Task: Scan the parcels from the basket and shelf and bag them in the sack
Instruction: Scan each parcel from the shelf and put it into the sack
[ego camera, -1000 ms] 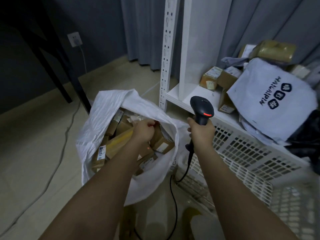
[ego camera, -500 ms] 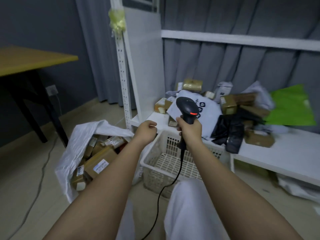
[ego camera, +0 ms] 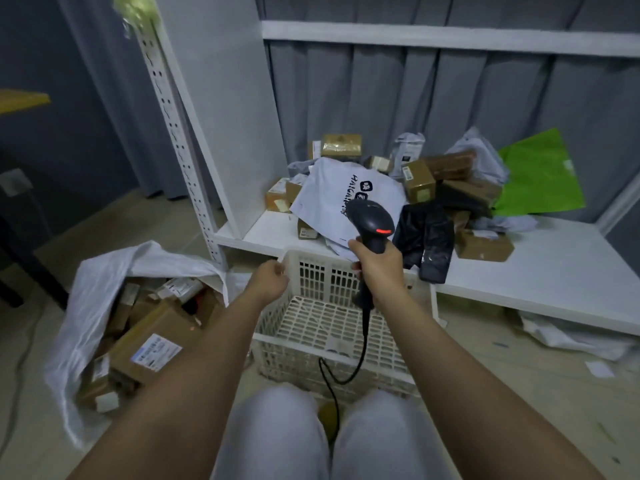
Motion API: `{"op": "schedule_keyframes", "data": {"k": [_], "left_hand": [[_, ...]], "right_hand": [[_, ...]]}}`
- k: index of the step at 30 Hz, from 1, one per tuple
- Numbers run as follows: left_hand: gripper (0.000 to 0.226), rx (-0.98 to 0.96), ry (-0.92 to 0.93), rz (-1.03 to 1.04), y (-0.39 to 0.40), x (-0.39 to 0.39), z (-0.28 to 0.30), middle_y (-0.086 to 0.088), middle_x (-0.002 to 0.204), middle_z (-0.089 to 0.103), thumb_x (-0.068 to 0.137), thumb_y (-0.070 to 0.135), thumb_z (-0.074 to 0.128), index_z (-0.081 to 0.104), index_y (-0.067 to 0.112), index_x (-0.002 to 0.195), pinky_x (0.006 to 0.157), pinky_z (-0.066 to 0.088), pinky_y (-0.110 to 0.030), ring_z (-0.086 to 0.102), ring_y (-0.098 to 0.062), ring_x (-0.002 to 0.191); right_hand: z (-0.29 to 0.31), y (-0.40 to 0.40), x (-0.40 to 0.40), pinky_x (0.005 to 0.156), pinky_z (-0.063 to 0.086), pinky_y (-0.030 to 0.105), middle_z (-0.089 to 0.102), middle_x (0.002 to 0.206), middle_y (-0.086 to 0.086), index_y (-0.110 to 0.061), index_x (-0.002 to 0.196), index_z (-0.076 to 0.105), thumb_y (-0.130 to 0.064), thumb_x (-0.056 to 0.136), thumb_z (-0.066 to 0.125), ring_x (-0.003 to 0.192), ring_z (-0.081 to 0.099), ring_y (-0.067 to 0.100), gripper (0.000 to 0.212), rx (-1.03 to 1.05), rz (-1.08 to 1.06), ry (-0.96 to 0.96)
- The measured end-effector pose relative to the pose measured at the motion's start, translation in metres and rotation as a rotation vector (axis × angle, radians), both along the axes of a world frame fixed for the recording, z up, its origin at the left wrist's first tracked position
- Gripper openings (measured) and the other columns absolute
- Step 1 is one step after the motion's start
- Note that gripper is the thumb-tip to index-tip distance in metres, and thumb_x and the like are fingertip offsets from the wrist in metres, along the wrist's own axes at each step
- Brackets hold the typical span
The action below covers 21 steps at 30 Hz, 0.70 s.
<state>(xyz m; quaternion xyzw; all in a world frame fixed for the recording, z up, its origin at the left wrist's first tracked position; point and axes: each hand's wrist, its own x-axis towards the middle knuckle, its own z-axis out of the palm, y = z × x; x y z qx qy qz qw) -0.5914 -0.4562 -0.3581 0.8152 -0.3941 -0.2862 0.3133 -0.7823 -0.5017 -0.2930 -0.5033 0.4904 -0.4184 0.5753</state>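
Note:
My right hand (ego camera: 379,268) grips the handle of a black barcode scanner (ego camera: 372,220), its red light lit, held upright over the white plastic basket (ego camera: 318,275). No parcels show inside the basket. My left hand (ego camera: 270,282) is curled with nothing in it, just beside the basket's far left corner. To the left on the floor, the white sack (ego camera: 100,289) lies open with several cardboard boxes (ego camera: 156,327) inside. On the white shelf (ego camera: 536,271) behind the basket sits a pile of parcels: a white printed mailer (ego camera: 329,195), a black bag (ego camera: 426,237), brown boxes (ego camera: 483,245) and a green bag (ego camera: 540,178).
The shelf's perforated white upright (ego camera: 173,133) rises between sack and shelf. The scanner cable (ego camera: 360,358) hangs down into the basket and runs back between my knees. A white bag (ego camera: 571,337) lies on the floor under the shelf. A dark table leg (ego camera: 20,271) stands at far left.
My left hand came out of the sack and moved right to the basket's corner. The view swung up from the sack to the shelf. My right hand kept holding the scanner.

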Motion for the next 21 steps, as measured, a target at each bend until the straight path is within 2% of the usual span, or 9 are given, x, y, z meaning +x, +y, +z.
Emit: {"op": "schedule_keyframes", "data": {"k": [4,6,9,11,14,17,21], "left_hand": [[0.039,0.126,-0.048,-0.014,-0.044,0.033,-0.072,-0.02,0.128,0.056,0.093,0.012,0.053,0.051,0.0,0.13,0.083,0.043,-0.03,0.056,-0.035,0.112],[0.046,0.175,-0.106,-0.02,-0.065,0.048,-0.106,-0.021,0.133,0.051,0.09,0.018,0.058,0.048,0.0,0.131,0.092,0.046,-0.037,0.052,-0.036,0.118],[0.067,0.34,-0.255,-0.043,-0.092,0.068,-0.152,-0.023,0.148,0.03,0.092,0.028,0.056,0.026,-0.002,0.144,0.109,0.034,-0.045,0.031,-0.037,0.136],[0.072,0.426,-0.302,-0.034,-0.103,0.072,-0.171,-0.025,0.152,0.025,0.095,0.027,0.052,0.016,-0.006,0.147,0.111,0.032,-0.046,0.029,-0.038,0.138],[0.054,0.443,-0.342,0.03,-0.113,0.078,-0.188,-0.023,0.142,0.043,0.098,0.021,0.043,0.028,-0.004,0.143,0.104,0.04,-0.043,0.045,-0.037,0.128],[0.032,0.375,-0.366,0.041,-0.118,0.09,-0.192,-0.018,0.123,0.058,0.095,0.013,0.048,0.051,0.001,0.125,0.091,0.045,-0.038,0.056,-0.035,0.113],[0.027,0.276,-0.309,0.044,-0.115,0.085,-0.192,-0.017,0.11,0.063,0.088,0.014,0.056,0.06,0.002,0.113,0.076,0.043,-0.031,0.06,-0.034,0.103]], "right_hand": [[-0.049,-0.051,0.025,0.053,0.044,0.026,0.057,0.066,0.004,-0.01,0.099,0.061,-0.016,0.089,0.067,0.055,0.054,0.014,0.013,0.106,0.006,0.029],[-0.073,-0.076,0.042,0.051,0.044,0.024,0.058,0.066,0.005,-0.009,0.099,0.062,-0.015,0.088,0.067,0.055,0.054,0.014,0.014,0.156,0.011,0.048],[-0.105,-0.104,0.059,0.052,0.046,0.024,0.059,0.066,0.007,-0.006,0.101,0.064,-0.015,0.089,0.068,0.053,0.053,0.014,0.015,0.217,0.045,0.034],[-0.121,-0.116,0.064,0.047,0.046,0.021,0.059,0.071,0.009,-0.003,0.1,0.064,-0.013,0.089,0.068,0.05,0.053,0.012,0.015,0.233,0.044,-0.006],[-0.139,-0.127,0.062,0.046,0.046,0.024,0.058,0.069,0.007,-0.002,0.098,0.062,-0.01,0.089,0.068,0.048,0.051,0.012,0.013,0.272,0.028,-0.054],[-0.151,-0.131,0.051,0.051,0.047,0.027,0.062,0.075,0.007,-0.007,0.098,0.062,-0.01,0.088,0.069,0.052,0.054,0.014,0.013,0.301,0.011,-0.037],[-0.156,-0.128,0.03,0.057,0.048,0.03,0.064,0.077,0.004,-0.014,0.087,0.063,-0.01,0.087,0.069,0.056,0.055,0.014,0.007,0.312,-0.029,-0.033]]}}
